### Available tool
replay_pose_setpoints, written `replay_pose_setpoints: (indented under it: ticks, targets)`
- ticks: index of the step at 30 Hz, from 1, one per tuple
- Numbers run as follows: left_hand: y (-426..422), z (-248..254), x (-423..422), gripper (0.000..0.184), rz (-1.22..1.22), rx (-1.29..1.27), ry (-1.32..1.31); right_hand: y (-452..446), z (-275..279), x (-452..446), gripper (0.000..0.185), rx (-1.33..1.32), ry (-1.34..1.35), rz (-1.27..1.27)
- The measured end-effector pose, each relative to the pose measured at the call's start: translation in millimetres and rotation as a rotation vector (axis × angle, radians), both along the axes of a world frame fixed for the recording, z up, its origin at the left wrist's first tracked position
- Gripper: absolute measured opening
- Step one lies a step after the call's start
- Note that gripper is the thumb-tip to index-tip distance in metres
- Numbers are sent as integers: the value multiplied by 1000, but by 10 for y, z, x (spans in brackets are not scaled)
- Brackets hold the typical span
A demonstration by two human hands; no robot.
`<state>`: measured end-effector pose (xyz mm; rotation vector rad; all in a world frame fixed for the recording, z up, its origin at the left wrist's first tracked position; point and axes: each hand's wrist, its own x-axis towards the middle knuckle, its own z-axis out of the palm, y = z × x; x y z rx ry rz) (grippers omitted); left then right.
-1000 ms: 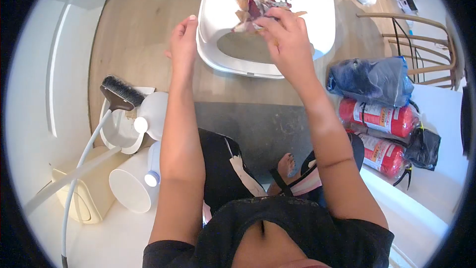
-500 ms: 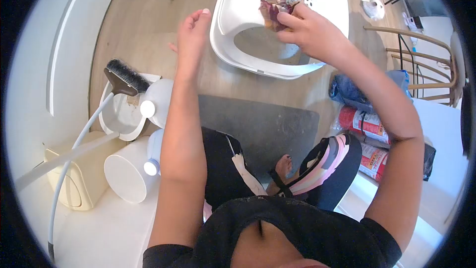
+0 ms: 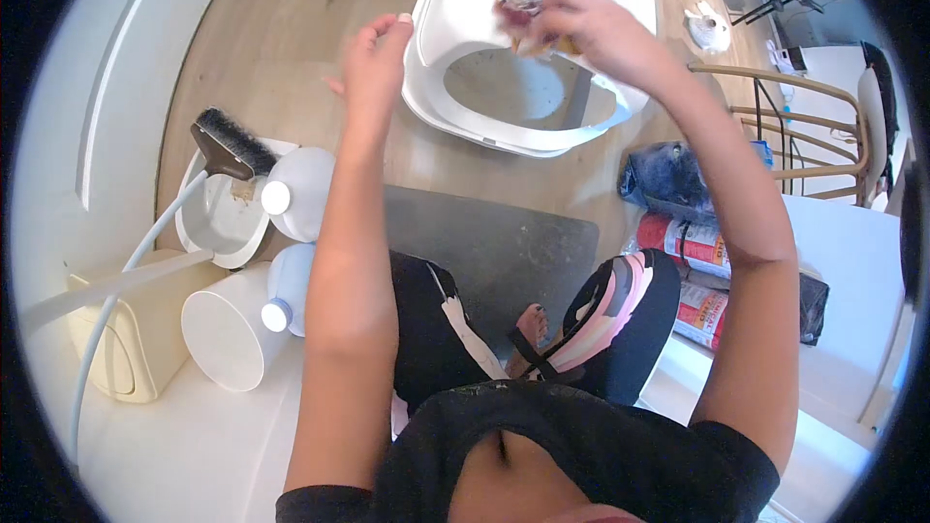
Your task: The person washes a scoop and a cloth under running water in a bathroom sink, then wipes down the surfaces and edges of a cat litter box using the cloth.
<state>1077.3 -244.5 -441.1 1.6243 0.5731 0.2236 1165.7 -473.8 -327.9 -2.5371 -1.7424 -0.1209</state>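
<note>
A white hooded litter box [image 3: 455, 10] with a large oval opening stands on the floor ahead. My right hand [image 3: 601, 34] is closed around a crumpled maroon-and-tan patterned cloth [image 3: 523, 15], held over the top of the box just above the opening; motion blurs the cloth. At the box's left edge is my left hand [image 3: 373, 53], its fingers loosely bent and apart with nothing visible in them. Its thumb tip is close to the rim; whether it touches I cannot tell.
A dark grey mat [image 3: 494, 232] lies before my legs. On the left are a brush [image 3: 232, 145], a dustpan [image 3: 218, 223], jugs [image 3: 300, 194], a white bin [image 3: 228, 339] and a cream bin [image 3: 131, 349]. Right: a blue bag [image 3: 668, 179], red-and-white packages [image 3: 683, 242], a wooden chair [image 3: 804, 126].
My right hand has shifted slightly left and up with the cloth, whose shape has changed. The whole view has moved a little. My left hand stays by the box edge.
</note>
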Motion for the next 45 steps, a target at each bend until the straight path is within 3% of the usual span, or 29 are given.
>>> replay_pose_setpoints:
  ticks: [2,6,8,21,25,28,32,34,36,37,40,42,43,45]
  targets:
    - [-41,-102,43,49,-34,42,-30,9,-114,-36,25,-178,-9,-34]
    - [-110,-104,15,53,-37,186,23,-26,-95,45,27,-173,54,-35]
    - [-75,-87,4,54,-60,169,25,34,-82,27,28,-114,-49,139]
    - [-52,-98,17,54,-40,200,92,17,-81,49,27,-71,31,39]
    - [-36,-138,44,55,-42,199,85,-2,-109,-52,25,-94,-49,138]
    - [-60,-129,27,57,-65,189,99,-36,-57,-39,25,-261,39,-21]
    - [-34,-76,6,58,-66,152,77,-203,-43,297,20,-30,1,-117]
    - [-10,-8,-31,57,-62,173,76,-267,-16,459,20,58,137,-122]
    - [-2,24,-45,57,-58,189,85,-295,-17,495,19,464,527,-462]
    - [13,16,-48,56,-48,145,89,-136,54,400,21,463,533,-410]
    - [47,-98,4,54,-34,79,58,365,-105,270,19,403,271,-83]
    - [50,-105,24,53,-27,51,28,589,-338,211,20,106,47,-26]
    - [43,-107,17,52,-19,16,10,622,-400,176,22,162,116,-135]
    - [40,-133,-15,52,-7,-29,8,554,-411,105,22,125,81,-91]
